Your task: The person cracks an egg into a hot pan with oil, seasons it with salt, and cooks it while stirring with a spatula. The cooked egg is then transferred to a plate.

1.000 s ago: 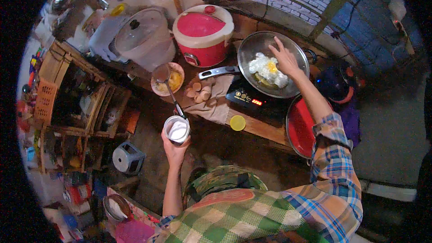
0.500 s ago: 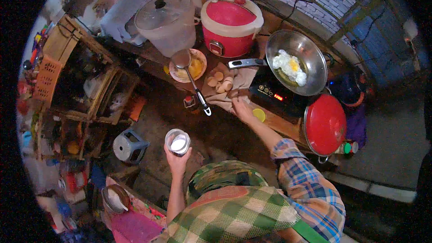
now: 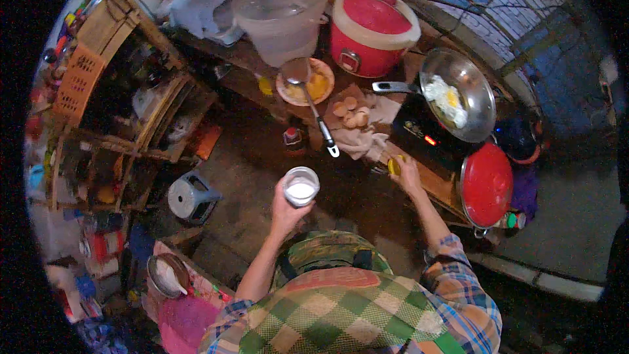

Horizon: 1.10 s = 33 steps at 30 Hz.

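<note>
Jar [image 3: 302, 185], small, clear, white stuff inside, is near the middle of the frame, mouth up and uncovered, gripped in my left hand [image 3: 285, 212] with the fingers wrapped around its side. My right hand [image 3: 407, 174], right of centre, is closed on a round yellow lid [image 3: 395, 165], tilted on its edge at the front of the table [image 3: 436, 185]; can't tell if the lid is fully clear of the wood. So both hands are full, neither one spread wide, and they're well apart. Step in hand, my call: picking up the lid for the jar, not yet on. Next move calls for keeping the jar upright, bringing the two hands together and turning the lid flat so it sits level over the rim; a tipped jar could spill. Rest, quick: upper right, a pan [image 3: 483, 100] with egg [image 3: 447, 99] in it on a black cooktop [image 3: 419, 132], red display lit. Big red lid [image 3: 487, 183] lower right of the pan. Upper middle, a bowl [image 3: 329, 79] with yellow residue, ladle [image 3: 314, 109] resting across it, handle pointing down-frame. Eggshells [image 3: 354, 115] just right of the ladle, next to a crumpled cloth [image 3: 364, 146].
</note>
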Available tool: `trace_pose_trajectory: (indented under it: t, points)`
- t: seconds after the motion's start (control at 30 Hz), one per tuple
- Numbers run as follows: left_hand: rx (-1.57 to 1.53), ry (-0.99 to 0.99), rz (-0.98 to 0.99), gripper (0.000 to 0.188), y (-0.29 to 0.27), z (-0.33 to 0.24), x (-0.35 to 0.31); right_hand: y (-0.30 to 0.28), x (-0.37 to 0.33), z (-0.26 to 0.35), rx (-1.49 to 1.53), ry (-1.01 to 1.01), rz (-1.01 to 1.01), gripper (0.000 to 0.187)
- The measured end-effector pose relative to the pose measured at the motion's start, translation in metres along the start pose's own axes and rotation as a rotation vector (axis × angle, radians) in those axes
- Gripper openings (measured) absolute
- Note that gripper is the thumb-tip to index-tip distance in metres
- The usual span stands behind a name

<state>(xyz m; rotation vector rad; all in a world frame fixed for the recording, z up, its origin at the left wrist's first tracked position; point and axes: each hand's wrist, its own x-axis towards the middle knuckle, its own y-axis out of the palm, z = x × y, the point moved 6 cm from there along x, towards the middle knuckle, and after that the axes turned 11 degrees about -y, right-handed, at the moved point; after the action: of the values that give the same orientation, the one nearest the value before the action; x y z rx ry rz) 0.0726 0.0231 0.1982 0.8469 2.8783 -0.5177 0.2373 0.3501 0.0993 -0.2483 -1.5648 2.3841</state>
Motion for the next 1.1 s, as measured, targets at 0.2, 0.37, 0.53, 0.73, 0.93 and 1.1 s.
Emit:
trace_pose_trajectory:
  t: [0.2, 0.37, 0.53, 0.73, 0.93, 1.1]
  points:
    - [0.107, 0.076, 0.173, 0.079, 0.024, -0.005, 0.003, -0.122, 0.023, 0.212, 0.546, -0.54, 0.087, 0.061]
    - [0.117, 0.119, 0.388, 0.076, 0.049, -0.008, -0.009, -0.098, 0.004, 0.258, 0.151, -0.815, 0.216, 0.056]
    - [0.153, 0.238, 0.632, 0.075, 0.082, -0.014, -0.022, -0.092, -0.038, 0.237, 0.032, -0.569, 0.236, 0.05]
    - [0.248, 0.309, 0.848, 0.074, 0.133, -0.009, -0.071, -0.089, -0.122, 0.206, 0.123, -0.261, 0.177, 0.06]
    - [0.324, 0.404, 0.843, 0.07, 0.191, -0.02, -0.13, -0.098, -0.208, 0.165, 0.221, -0.049, 0.043, 0.069]
    - [0.355, 0.503, 0.957, 0.072, 0.275, -0.036, -0.2, -0.119, -0.31, 0.107, 0.22, -0.007, 0.014, 0.066]
